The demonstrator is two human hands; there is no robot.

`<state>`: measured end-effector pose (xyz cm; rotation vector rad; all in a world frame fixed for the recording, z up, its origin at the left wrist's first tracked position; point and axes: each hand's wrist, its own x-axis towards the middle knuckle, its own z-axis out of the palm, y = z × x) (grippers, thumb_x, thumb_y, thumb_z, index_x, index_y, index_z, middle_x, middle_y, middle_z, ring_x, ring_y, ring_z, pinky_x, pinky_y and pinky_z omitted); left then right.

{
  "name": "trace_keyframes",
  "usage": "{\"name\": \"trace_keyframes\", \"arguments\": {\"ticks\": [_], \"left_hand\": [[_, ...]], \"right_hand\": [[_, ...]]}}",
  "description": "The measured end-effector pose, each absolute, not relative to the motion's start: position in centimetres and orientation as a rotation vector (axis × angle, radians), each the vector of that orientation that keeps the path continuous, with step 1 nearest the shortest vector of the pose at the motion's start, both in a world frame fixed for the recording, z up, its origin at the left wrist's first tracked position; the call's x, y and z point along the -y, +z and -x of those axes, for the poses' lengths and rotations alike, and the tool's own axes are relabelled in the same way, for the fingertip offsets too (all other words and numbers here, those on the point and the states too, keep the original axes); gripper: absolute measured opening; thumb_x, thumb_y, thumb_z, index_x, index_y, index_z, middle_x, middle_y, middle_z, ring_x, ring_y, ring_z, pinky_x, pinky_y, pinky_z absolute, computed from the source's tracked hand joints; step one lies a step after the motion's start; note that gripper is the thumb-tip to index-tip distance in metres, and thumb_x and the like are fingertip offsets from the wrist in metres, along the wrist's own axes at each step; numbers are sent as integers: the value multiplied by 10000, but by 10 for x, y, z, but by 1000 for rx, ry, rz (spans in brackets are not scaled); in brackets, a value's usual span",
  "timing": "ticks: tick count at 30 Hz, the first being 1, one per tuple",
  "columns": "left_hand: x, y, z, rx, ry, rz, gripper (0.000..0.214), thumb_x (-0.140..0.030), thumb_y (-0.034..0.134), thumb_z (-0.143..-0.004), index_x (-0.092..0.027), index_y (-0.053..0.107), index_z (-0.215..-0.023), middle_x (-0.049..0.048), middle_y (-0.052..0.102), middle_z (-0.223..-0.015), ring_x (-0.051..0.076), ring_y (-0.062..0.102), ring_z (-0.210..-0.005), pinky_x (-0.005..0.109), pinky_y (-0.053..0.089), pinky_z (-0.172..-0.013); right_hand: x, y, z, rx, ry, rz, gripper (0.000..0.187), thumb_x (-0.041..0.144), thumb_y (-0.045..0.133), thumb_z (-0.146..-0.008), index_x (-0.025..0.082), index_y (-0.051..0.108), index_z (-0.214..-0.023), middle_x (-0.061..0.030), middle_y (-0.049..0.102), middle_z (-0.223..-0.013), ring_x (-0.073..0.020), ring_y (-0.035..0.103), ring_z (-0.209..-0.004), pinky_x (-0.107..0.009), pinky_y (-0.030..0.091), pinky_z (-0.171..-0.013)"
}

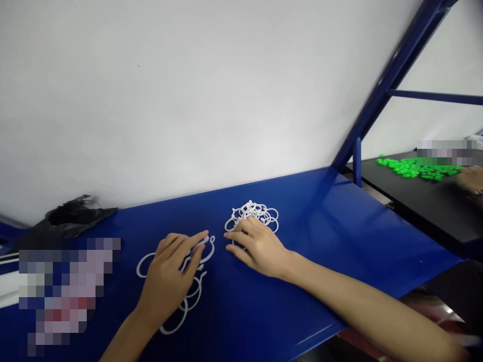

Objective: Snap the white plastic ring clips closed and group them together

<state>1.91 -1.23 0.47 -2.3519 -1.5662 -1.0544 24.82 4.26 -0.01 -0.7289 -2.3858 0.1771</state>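
My left hand (171, 274) lies palm down on several loose white plastic rings (190, 296) spread over the blue table (339, 221), its fingers stretched out and touching a ring near the fingertips. My right hand (256, 246) rests on the near side of a tangled pile of white rings (254, 213), fingers curled a little and pressed against the pile. Whether either hand has pinched a ring I cannot make out.
A crumpled black bag (71, 216) sits at the table's back left against the white wall. A blue metal frame (392, 75) rises at the right. Beyond it, green plastic pieces (417, 167) lie on a black table, with another person's hand (471, 181) beside them.
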Motion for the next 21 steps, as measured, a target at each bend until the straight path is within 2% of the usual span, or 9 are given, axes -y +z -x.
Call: {"name": "trace_keyframes", "arguments": {"ticks": [5, 10, 14, 18, 21], "left_hand": [[19, 8, -29, 1524, -1129, 2428, 285, -262, 522, -969, -237, 643, -1226, 5, 694, -832, 159, 604, -803, 292, 494, -798], [22, 4, -35, 1497, -1127, 2532, 303, -249, 505, -974, -234, 631, -1249, 15, 695, -854, 145, 627, -807, 279, 519, -774], [22, 4, -35, 1526, -1146, 2530, 230, -284, 524, -959, -227, 682, -1116, 23, 696, -854, 154, 637, -800, 287, 530, -760], [22, 4, -34, 1528, -1186, 2514, 155, -304, 555, -949, -227, 677, -1005, 9, 694, -856, 147, 644, -807, 269, 529, -755], [22, 3, -33, 1537, -1162, 2514, 198, -333, 555, -956, -230, 649, -1096, 0, 696, -863, 143, 653, -802, 267, 529, -751]], "right_hand": [[-34, 2, -244, 2467, 332, 651, 371, 466, 534, -976, 160, 674, -1131, -79, 646, -960, -194, 565, -875, -331, 485, -800], [-32, 0, -243, 2433, 402, 651, 203, 319, 503, -993, 163, 623, -943, -62, 631, -883, -178, 539, -814, -321, 467, -781], [-30, -2, -243, 2325, 487, 747, 55, 221, 522, -938, 183, 552, -913, -49, 616, -847, -167, 542, -771, -301, 471, -721], [-31, -3, -244, 2286, 526, 737, 88, 215, 471, -979, 179, 550, -966, -59, 640, -871, -158, 568, -763, -295, 488, -708], [-33, -3, -245, 2308, 542, 680, 115, 231, 472, -1001, 173, 567, -972, -57, 661, -882, -153, 581, -771, -282, 492, -709]]}}
